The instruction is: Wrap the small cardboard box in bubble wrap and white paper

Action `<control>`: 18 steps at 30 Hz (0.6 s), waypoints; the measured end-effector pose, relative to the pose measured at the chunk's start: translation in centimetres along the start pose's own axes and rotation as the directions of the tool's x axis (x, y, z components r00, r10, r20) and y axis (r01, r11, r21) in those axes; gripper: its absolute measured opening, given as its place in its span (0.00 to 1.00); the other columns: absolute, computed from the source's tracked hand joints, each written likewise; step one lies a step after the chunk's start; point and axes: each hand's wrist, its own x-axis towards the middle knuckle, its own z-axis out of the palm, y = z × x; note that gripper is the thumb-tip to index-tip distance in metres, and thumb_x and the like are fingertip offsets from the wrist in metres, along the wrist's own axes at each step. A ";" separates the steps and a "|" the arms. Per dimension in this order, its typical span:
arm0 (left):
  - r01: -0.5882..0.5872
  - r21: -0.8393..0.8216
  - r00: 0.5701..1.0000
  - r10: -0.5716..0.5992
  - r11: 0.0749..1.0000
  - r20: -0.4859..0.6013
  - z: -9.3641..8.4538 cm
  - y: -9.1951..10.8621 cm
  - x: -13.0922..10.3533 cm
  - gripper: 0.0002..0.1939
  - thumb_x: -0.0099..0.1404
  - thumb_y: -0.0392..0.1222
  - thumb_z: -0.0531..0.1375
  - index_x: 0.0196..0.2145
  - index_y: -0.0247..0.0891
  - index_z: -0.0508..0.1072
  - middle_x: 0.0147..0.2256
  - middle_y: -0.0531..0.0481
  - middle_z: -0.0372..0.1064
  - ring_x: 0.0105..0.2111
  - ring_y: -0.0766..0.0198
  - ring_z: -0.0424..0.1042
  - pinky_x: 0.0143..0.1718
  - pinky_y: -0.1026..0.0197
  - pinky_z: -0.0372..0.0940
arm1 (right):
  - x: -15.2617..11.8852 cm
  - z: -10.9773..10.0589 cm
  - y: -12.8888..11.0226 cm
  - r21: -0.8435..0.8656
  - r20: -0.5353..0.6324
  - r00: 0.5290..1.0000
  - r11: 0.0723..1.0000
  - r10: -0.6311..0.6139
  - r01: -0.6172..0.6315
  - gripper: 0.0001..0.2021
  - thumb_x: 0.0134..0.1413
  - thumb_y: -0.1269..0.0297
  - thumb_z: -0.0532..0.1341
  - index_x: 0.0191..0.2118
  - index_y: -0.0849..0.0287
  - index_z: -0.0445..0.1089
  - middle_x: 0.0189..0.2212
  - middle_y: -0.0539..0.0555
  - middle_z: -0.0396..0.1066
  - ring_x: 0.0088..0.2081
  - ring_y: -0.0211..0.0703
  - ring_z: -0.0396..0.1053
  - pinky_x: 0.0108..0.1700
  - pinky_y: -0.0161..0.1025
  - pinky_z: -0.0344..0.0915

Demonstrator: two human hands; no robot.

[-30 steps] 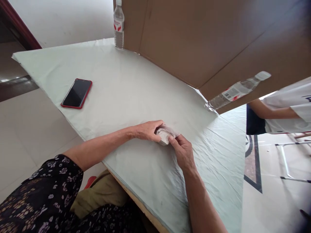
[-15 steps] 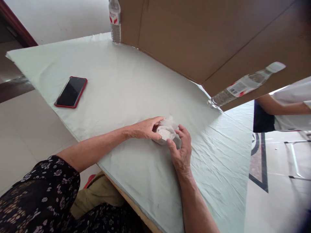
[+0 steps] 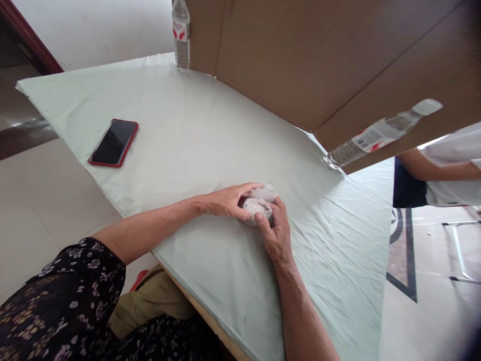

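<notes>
A small whitish bundle (image 3: 257,205), round and wrapped in thin translucent film or paper, rests on the cloth near the table's front edge. Its exact kind I cannot make out. My left hand (image 3: 235,200) curves around its left side, thumb in front and fingers behind. From the right, my right hand (image 3: 277,228) closes around it, with the thumb on the near side and the fingers partly hidden behind. A loose tuft of the wrapping sticks up between the hands at the back.
A phone in a red case (image 3: 113,143) lies at the left on the pale green tablecloth (image 3: 180,145). Behind stands a brown cardboard panel (image 3: 270,60), with a water bottle (image 3: 182,37) at its left and another bottle (image 3: 379,133) at right. Beyond it shows another person's arm (image 3: 432,165).
My right hand has moved in to the left, and its fingers have closed on the bundle. The wrapping is gathered more tightly. My left hand has barely shifted.
</notes>
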 end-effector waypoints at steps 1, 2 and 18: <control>0.010 0.002 1.000 -0.010 1.000 0.004 0.0 0.0 0.0 0.47 0.53 0.37 0.64 0.68 0.38 0.52 0.55 0.40 0.68 0.47 0.58 0.71 0.42 0.60 0.67 | -0.1 0.1 -0.1 0.007 -0.037 0.999 1.000 -0.003 0.003 0.20 0.59 0.46 0.60 0.50 0.54 0.69 0.62 0.62 0.61 0.66 0.58 0.56 0.65 0.61 0.53; 0.018 0.005 1.000 -0.018 1.000 0.007 -0.1 0.0 0.0 0.48 0.53 0.37 0.64 0.69 0.38 0.51 0.54 0.40 0.68 0.47 0.58 0.72 0.41 0.61 0.67 | -0.2 0.2 -0.1 0.013 -0.062 0.998 1.000 -0.007 0.007 0.20 0.58 0.46 0.61 0.50 0.54 0.69 0.62 0.62 0.61 0.66 0.58 0.56 0.65 0.60 0.52; 0.018 0.019 0.996 -0.017 1.000 -0.083 0.2 0.2 0.2 0.44 0.51 0.37 0.65 0.65 0.35 0.59 0.51 0.41 0.72 0.45 0.57 0.73 0.43 0.57 0.67 | -0.5 -0.1 0.8 0.178 0.026 0.996 0.980 0.082 -0.086 0.40 0.50 0.46 0.68 0.66 0.51 0.55 0.64 0.63 0.60 0.64 0.59 0.60 0.63 0.60 0.58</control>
